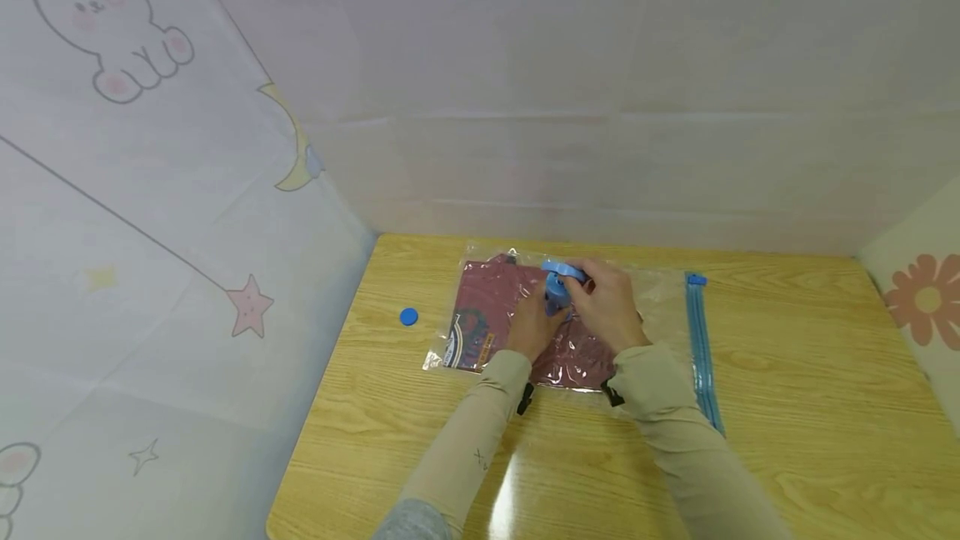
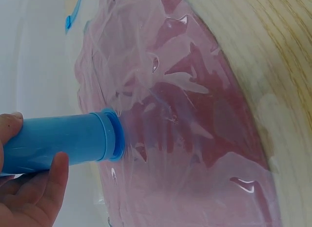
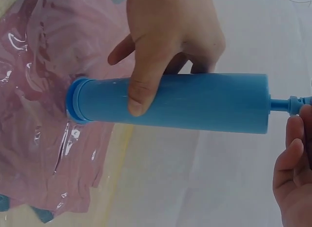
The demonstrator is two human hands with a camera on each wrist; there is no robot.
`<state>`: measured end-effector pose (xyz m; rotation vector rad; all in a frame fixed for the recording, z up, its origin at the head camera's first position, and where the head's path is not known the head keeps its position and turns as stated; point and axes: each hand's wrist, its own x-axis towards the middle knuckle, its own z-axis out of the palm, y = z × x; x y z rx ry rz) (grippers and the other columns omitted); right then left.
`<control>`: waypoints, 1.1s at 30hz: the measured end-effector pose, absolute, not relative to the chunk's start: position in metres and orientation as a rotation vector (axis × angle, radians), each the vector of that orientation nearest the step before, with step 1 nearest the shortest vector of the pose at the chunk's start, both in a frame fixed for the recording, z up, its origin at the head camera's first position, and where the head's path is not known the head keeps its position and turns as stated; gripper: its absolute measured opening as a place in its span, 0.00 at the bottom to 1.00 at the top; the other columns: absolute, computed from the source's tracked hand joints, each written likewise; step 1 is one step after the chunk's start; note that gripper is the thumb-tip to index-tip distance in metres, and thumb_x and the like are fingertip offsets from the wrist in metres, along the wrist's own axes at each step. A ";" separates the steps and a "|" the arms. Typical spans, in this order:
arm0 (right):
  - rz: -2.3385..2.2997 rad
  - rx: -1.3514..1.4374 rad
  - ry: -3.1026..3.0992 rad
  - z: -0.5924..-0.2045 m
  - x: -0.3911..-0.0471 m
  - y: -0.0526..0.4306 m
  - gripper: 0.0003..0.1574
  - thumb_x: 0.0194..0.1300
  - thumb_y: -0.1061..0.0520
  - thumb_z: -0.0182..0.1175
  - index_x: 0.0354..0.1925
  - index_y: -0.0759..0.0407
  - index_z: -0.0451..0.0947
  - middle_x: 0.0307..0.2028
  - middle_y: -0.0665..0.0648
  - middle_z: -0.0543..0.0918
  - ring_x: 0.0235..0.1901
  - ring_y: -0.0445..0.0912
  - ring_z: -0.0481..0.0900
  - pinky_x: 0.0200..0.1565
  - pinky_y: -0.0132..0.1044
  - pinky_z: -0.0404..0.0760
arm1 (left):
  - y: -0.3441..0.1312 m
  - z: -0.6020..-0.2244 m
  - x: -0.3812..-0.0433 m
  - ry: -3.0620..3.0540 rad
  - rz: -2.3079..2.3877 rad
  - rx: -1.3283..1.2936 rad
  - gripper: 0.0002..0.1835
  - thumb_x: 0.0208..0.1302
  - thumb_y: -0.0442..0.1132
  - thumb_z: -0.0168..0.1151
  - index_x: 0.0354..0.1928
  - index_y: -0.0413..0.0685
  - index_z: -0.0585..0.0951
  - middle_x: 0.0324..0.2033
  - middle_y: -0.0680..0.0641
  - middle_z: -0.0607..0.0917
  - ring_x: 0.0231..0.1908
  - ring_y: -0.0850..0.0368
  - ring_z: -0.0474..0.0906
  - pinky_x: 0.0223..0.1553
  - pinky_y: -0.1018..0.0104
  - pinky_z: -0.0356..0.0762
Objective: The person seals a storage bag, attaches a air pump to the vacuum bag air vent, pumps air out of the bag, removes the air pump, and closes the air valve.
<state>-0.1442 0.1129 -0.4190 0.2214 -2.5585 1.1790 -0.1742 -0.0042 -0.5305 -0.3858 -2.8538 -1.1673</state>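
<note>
A clear plastic storage bag (image 1: pixel 663 298) lies flat on the table with a folded maroon garment (image 1: pixel 487 290) inside it. On the bag stands a blue hand pump (image 3: pixel 204 103), its wide end against the plastic, as the left wrist view also shows. My left hand (image 1: pixel 531 327) grips the pump's barrel, thumb on one side and fingers on the other. Above it, my right hand (image 1: pixel 611 307) holds the pump's blue handle (image 1: pixel 562 270). A short length of the rod (image 3: pixel 279 105) shows between barrel and handle. The bag's valve is hidden under the pump.
A round blue cap (image 1: pixel 408 317) lies on the wooden table (image 1: pixel 810 357), left of the bag. Along the bag's right edge runs a blue zip strip (image 1: pixel 701 357) with a slider (image 1: pixel 697 279) at its far end. Printed sheets (image 1: pixel 525 173) rise behind and beside the table.
</note>
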 end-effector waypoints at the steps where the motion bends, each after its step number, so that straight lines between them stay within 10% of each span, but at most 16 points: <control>1: 1.186 0.218 -2.560 -0.420 -0.145 0.113 0.11 0.65 0.62 0.61 0.45 0.64 0.82 0.32 0.60 0.84 0.25 0.46 0.73 0.27 0.33 0.72 | -0.004 -0.530 -0.174 -2.853 -1.168 -0.390 0.26 0.61 0.43 0.67 0.60 0.47 0.72 0.46 0.41 0.87 0.46 0.47 0.84 0.46 0.56 0.83; 33: 1.075 0.213 -2.628 -0.427 -0.144 0.114 0.11 0.65 0.62 0.60 0.45 0.65 0.82 0.34 0.61 0.85 0.26 0.48 0.77 0.30 0.38 0.73 | -0.005 -0.529 -0.173 -2.860 -1.172 -0.397 0.26 0.62 0.47 0.66 0.59 0.49 0.73 0.48 0.44 0.86 0.46 0.50 0.84 0.48 0.58 0.83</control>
